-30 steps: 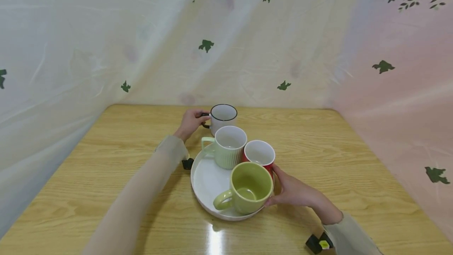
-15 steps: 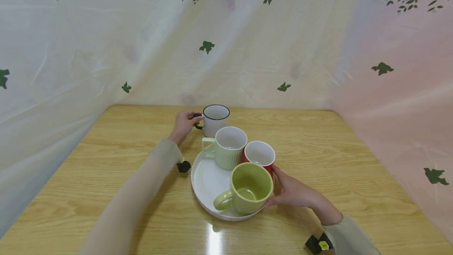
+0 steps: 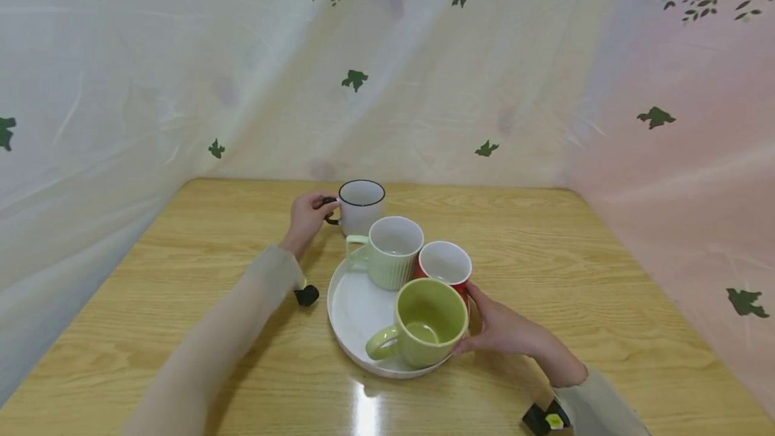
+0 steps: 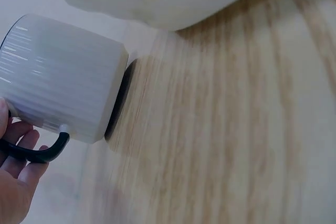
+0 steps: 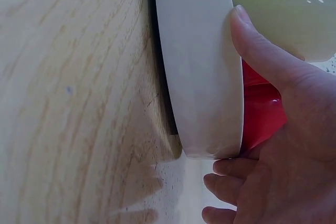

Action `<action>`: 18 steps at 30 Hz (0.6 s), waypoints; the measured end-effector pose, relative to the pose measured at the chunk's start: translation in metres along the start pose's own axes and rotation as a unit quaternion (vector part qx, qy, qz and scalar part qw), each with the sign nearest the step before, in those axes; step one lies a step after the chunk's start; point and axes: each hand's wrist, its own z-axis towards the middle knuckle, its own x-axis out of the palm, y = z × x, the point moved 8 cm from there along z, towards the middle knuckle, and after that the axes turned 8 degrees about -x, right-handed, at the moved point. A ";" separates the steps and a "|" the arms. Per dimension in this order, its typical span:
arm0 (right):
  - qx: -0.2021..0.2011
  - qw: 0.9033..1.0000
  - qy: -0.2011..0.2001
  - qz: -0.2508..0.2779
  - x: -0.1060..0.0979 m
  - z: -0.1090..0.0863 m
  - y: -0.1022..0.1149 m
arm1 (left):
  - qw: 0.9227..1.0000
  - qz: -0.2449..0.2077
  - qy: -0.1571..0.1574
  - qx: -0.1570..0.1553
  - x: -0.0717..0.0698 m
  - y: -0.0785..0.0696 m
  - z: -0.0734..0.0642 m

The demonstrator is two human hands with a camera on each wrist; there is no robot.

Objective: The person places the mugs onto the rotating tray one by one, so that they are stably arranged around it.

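The left hand [image 3: 307,214] curls its fingers [image 4: 21,145] through the dark handle of a white mug [image 3: 360,206], which stands on the wooden table [image 3: 181,268] just right of those fingers and behind the tray. Right of it, a round white tray [image 3: 351,311] carries a ribbed pale-green mug [image 3: 390,251], a red mug [image 3: 445,264] and a green mug [image 3: 426,320]. The right hand [image 3: 499,328] grips the tray's near-right rim, thumb [image 5: 262,56] over the edge, fingers beneath. No writing is readable on any mug.
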 end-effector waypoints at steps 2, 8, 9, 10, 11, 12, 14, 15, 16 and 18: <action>-0.001 1.000 -0.001 0.000 0.000 0.000 -0.001 | 1.000 -0.002 -0.011 0.006 -0.003 -0.001 -0.003; 0.002 1.000 -0.001 -0.003 0.001 0.000 -0.001 | 0.999 -0.013 -0.034 0.008 -0.013 0.001 -0.009; 0.002 1.000 -0.001 -0.004 0.001 0.000 -0.001 | 0.999 -0.012 -0.037 0.008 -0.015 0.001 -0.010; 0.003 1.000 0.000 -0.005 0.001 0.000 -0.001 | 0.999 -0.012 -0.037 0.008 -0.017 0.001 -0.011; 0.004 1.000 0.000 -0.005 0.001 0.000 0.000 | 0.999 -0.013 -0.038 0.006 -0.019 0.001 -0.012; 0.004 1.000 0.000 -0.006 0.000 0.000 0.000 | 0.999 -0.010 -0.039 0.006 -0.021 0.000 -0.014; 0.004 1.000 -0.001 -0.008 0.000 0.000 0.000 | 0.999 -0.009 -0.040 0.005 -0.025 -0.001 -0.016; 0.004 1.000 -0.002 -0.010 0.000 0.000 0.000 | 0.999 -0.005 -0.040 0.003 -0.026 -0.002 -0.018; 0.004 1.000 -0.002 -0.011 0.000 0.000 0.000 | 0.999 -0.003 -0.039 0.002 -0.028 -0.002 -0.019; 0.003 1.000 -0.004 -0.010 0.001 0.000 0.000 | 0.999 0.000 -0.036 -0.006 -0.031 -0.002 -0.022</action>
